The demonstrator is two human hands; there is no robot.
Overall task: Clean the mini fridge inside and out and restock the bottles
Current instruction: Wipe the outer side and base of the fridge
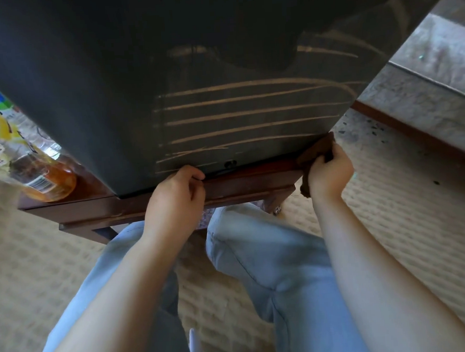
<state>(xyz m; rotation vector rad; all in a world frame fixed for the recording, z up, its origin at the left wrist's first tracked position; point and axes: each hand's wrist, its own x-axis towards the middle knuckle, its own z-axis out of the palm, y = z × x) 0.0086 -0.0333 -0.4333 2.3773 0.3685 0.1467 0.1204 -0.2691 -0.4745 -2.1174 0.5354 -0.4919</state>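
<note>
The dark mini fridge (144, 80) fills the upper view, its door shut and streaked with wet wipe marks. It stands on a low wooden table (146, 205). My left hand (176, 195) curls its fingers under the bottom edge of the fridge door. My right hand (330, 170) grips a brown cloth (317, 150) at the fridge's lower right corner. Bottles (43, 173) stand on the table left of the fridge, one with amber liquid.
My knees in light jeans (258, 256) sit just below the table's front edge. A patterned beige carpet (392, 220) covers the floor. A marble ledge with a wooden trim (425, 104) runs along the right.
</note>
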